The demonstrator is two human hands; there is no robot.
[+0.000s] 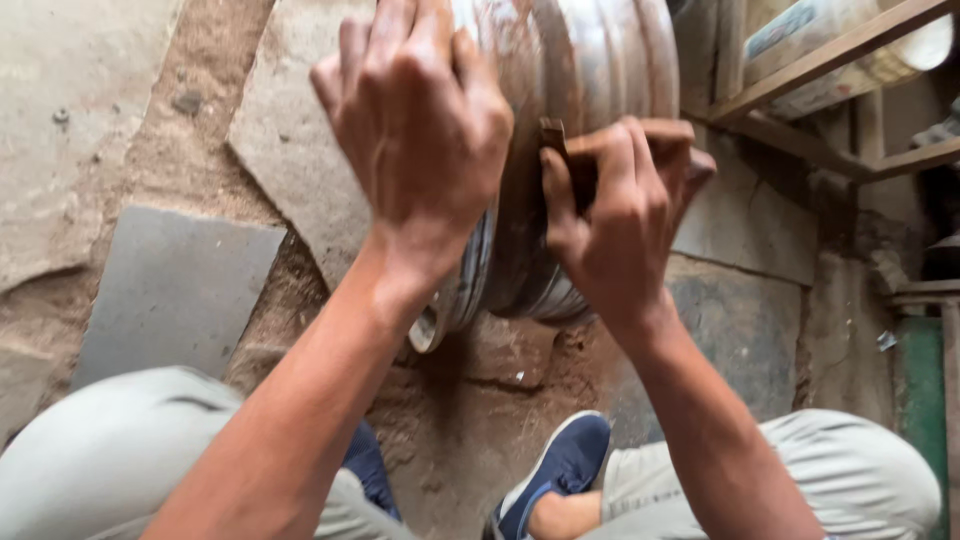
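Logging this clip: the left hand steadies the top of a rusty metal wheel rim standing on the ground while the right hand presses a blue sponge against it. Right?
Not quite. The head view shows the right hand pressing a small brown piece, seemingly abrasive paper, not a blue sponge, against the rim. The rest holds: the left hand rests on the rim's top, and the rusty rim stands on the ground.

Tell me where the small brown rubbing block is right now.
In the head view, the brown block sits right of centre, pinched in the right hand against the metal wheel rim, beside the left hand.
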